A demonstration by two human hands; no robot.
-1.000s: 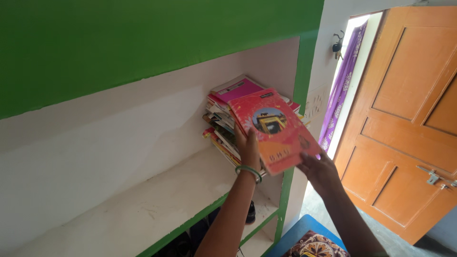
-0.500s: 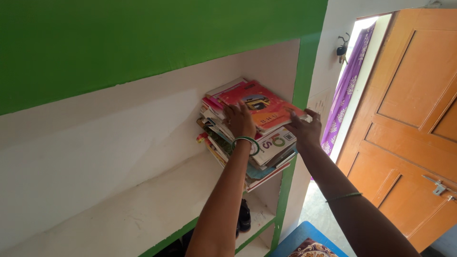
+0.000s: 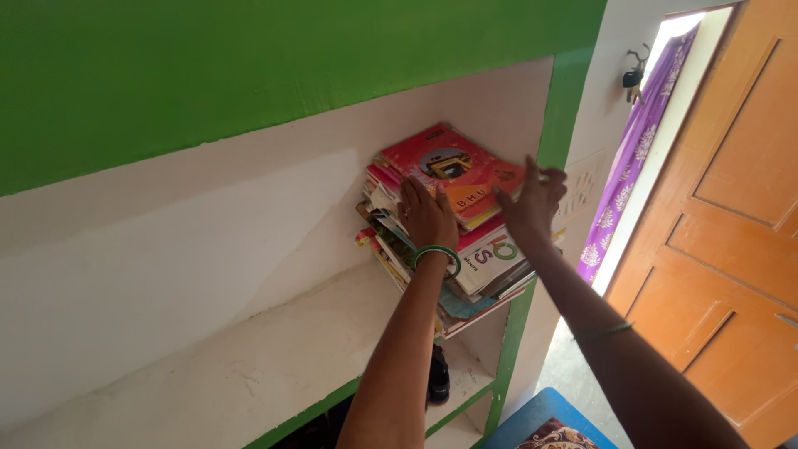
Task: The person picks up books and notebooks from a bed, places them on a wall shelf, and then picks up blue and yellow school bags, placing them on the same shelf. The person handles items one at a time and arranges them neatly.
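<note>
A red-orange book point(image 3: 453, 166) lies on top of a stack of books point(image 3: 482, 270) at the right end of a white wall shelf point(image 3: 274, 349). My left hand point(image 3: 426, 214) rests flat against the stack's near left side, fingers spread, a green bangle on the wrist. My right hand point(image 3: 532, 199) presses the right edge of the top books, fingers apart. Neither hand has anything closed in it.
The shelf niche has a green frame point(image 3: 565, 108) and a green wall above. An orange wooden door point(image 3: 731, 233) stands open at right beside a purple curtain point(image 3: 623, 158). Keys point(image 3: 633, 76) hang on the wall. A blue surface with patterned cloth point(image 3: 549, 428) lies below.
The red-orange book went from being held in front of the stack to lying on top of it. Both hands now press against the stack's sides.
</note>
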